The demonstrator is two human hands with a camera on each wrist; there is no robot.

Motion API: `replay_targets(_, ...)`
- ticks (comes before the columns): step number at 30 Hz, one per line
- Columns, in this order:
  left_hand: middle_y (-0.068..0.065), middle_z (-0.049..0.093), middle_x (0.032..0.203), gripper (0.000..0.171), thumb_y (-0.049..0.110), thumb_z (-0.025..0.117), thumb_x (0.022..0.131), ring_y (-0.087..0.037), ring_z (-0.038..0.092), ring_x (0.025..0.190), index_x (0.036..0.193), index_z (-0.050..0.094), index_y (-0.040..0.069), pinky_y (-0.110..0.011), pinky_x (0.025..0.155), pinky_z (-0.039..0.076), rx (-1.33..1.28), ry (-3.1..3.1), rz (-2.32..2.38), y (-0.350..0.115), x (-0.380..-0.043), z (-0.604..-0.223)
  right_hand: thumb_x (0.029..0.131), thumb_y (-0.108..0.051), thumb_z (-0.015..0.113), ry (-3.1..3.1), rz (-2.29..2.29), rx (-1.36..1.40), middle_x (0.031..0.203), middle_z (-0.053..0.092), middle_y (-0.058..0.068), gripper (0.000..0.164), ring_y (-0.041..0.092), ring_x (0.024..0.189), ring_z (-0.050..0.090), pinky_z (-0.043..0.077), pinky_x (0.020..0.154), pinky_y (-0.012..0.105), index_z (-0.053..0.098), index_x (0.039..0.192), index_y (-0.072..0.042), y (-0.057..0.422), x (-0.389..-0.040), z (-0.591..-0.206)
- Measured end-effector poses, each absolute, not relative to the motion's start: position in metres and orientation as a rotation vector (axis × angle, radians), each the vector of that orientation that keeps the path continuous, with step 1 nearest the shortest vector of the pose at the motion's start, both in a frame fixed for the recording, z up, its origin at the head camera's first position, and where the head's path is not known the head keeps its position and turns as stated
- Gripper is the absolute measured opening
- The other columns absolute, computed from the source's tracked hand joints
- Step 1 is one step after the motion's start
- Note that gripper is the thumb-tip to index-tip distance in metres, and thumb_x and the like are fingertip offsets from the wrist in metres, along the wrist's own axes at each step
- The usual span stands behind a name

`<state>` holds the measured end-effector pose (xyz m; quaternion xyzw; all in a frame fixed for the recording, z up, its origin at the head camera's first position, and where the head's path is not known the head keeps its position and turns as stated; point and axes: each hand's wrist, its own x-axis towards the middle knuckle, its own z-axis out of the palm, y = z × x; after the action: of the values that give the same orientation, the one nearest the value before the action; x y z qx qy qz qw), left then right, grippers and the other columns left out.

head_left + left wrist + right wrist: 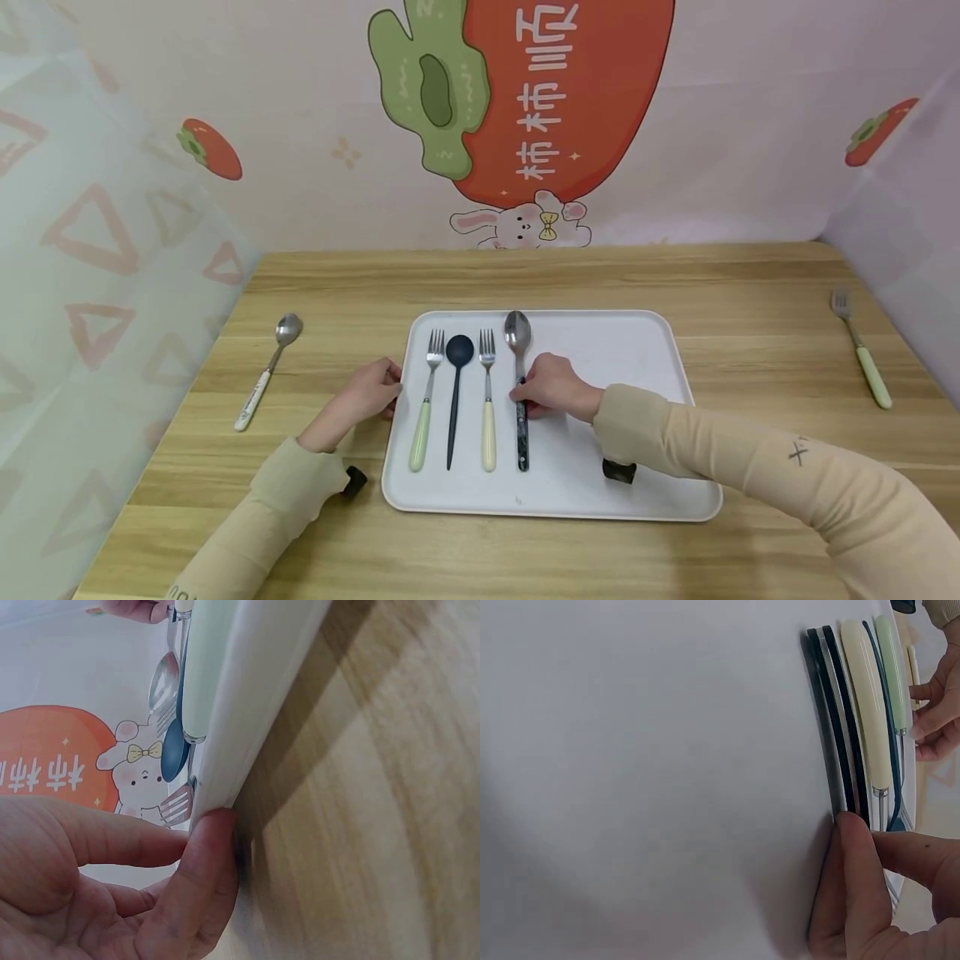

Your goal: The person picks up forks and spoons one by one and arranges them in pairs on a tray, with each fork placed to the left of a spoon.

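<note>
A white tray (615,358) lies on the wooden table. My left hand (366,390) pinches its left rim; in the left wrist view the fingertips (214,829) lie on either side of the edge. My right hand (557,385) pinches the dark marbled handle of a large metal spoon (522,437), which lies upright in the head view, bowl to the back. Left of this spoon, side by side on the tray, are a cream-handled fork (489,433), a slim black spoon (453,408) and a green-handled fork (421,437).
On the table left of the tray lies a spoon with a white patterned handle (257,398). A second green-handled fork (872,375) lies at the far right. A printed cloth wall (300,200) stands along the table's back, with cloth on both sides too.
</note>
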<state>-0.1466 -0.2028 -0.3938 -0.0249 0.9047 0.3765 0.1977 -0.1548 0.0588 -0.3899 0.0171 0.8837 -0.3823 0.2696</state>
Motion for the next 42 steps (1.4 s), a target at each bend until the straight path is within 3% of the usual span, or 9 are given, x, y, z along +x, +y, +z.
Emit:
replay_targets(28, -0.017, 0.056, 0.080, 0.018, 0.000, 0.045, 0.087, -0.016, 0.055, 0.058, 0.102, 0.047, -0.010, -0.027, 0.052, 0.052, -0.063, 2.526, 1.056, -0.203, -0.145, -0.393, 0.082, -0.018, 0.065, 2.278, -1.043, 0.074, 0.053, 0.058, 0.004, 0.024, 0.008, 0.045, 0.058, 0.050, 0.050, 0.020, 0.063, 0.066, 0.000, 0.062, -0.155, -0.387)
replay_targets(42, -0.016, 0.056, 0.081, 0.019, 0.001, 0.045, 0.087, -0.016, 0.055, 0.059, 0.102, 0.047, -0.009, -0.026, 0.052, 0.052, -0.065, 2.524, 1.045, -0.203, -0.147, -0.394, 0.086, -0.014, 0.058, 2.447, -0.822, -0.177, 0.070, 0.059, 0.009, 0.015, 0.015, 0.057, 0.058, 0.051, 0.055, 0.025, 0.057, 0.090, 0.001, 0.092, -0.156, -0.366)
